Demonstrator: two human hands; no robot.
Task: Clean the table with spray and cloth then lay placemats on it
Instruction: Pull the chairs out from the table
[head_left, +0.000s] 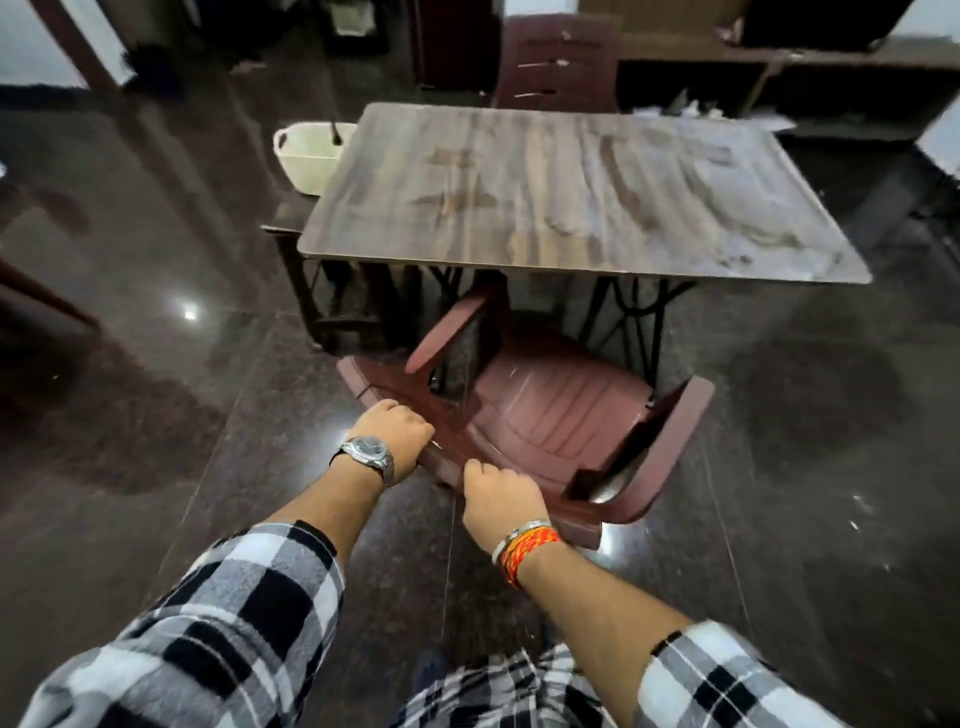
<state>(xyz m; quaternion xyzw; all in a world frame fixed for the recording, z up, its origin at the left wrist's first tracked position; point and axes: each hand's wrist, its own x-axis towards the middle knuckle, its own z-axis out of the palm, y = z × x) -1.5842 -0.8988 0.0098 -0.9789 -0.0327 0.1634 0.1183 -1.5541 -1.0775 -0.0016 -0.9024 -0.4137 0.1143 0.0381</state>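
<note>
Left hand (397, 431) grips the top edge of the chair (550, 410) back, fingers curled over the rail, knuckles up. Right hand (498, 496) grips the same rail just beside it, fingers also wrapped over the edge, so both hands are closed on the chair and hold nothing else. The chair is dark red plastic with armrests. It looks skewed and tilted to the camera, back towards the person, front of the seat reaching under the near edge of the table (571, 197). The table is straight ahead, centre of view, beyond the chair: a rectangular wood-grain top on black legs with pale smears and patchy marks, mostly on its right half. A second chair (556, 62), same dark red, stands at the table's far side. A white tub (306, 156) sits at the table's far left corner, on a lower dark surface. Something dark sticks up from it, too blurred to tell what. There is a watch (366, 452) on the left wrist and orange thread bands (527, 545) plus a metal bangle on the right wrist. Both sleeves are black-and-white check, pushed up the forearms. The floor (156, 364) is dark, glossy stone with light reflections. Shelving and clutter along the far wall are too blurred to read.
</note>
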